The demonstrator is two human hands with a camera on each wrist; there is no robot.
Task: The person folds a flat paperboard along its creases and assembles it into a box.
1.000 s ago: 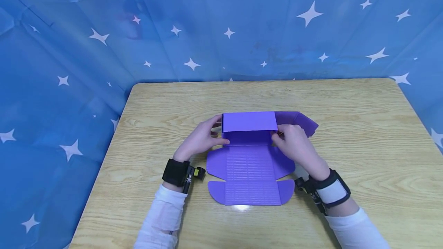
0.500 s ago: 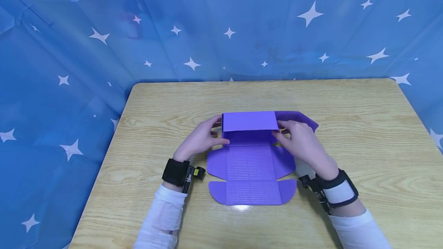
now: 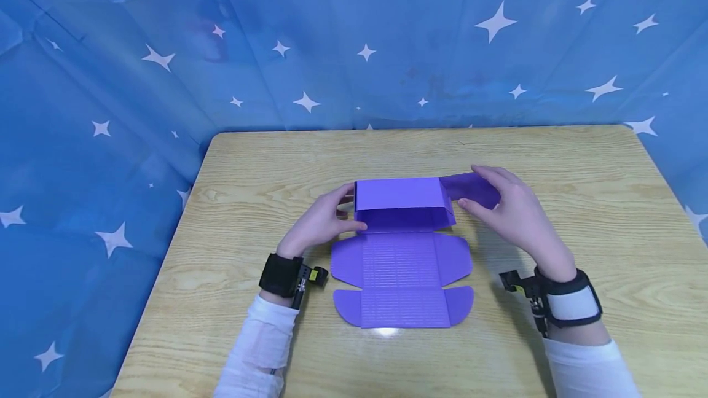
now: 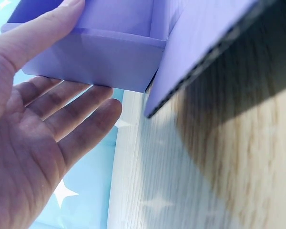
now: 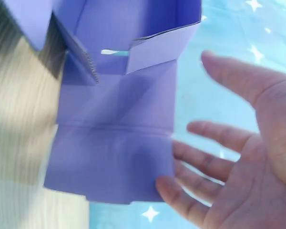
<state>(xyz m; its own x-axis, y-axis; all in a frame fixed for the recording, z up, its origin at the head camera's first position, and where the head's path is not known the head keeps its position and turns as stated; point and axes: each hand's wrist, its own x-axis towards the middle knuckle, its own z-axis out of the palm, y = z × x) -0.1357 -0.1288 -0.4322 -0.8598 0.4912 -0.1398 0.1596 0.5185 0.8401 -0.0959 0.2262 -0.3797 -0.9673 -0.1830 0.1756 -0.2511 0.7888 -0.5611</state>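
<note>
A partly folded purple cardboard box (image 3: 398, 194) stands mid-table in the head view, with its ridged lid panel (image 3: 398, 263) and rounded tabs lying flat toward me. My left hand (image 3: 316, 220) holds the box's left end. In the left wrist view its thumb lies over the rim of the end wall (image 4: 95, 59), and the fingers are against the outside. At the other end, a long side flap (image 5: 109, 162) stretches outward to the right. Beside it is my right hand (image 3: 517, 217), fingers extended at the flap's far edge and thumb apart from it. Small inner tabs (image 5: 155, 50) stand folded at that end.
The wood-grain table (image 3: 265, 164) extends around the box on all sides. A blue curtain with white stars (image 3: 354, 48) hangs behind the table and along its left. Each wrist wears a strap with a small camera (image 3: 318, 276).
My right hand has left the box's right corner and moved right, out to the side flap. A small tab there now shows folded in. The left hand has stayed in place.
</note>
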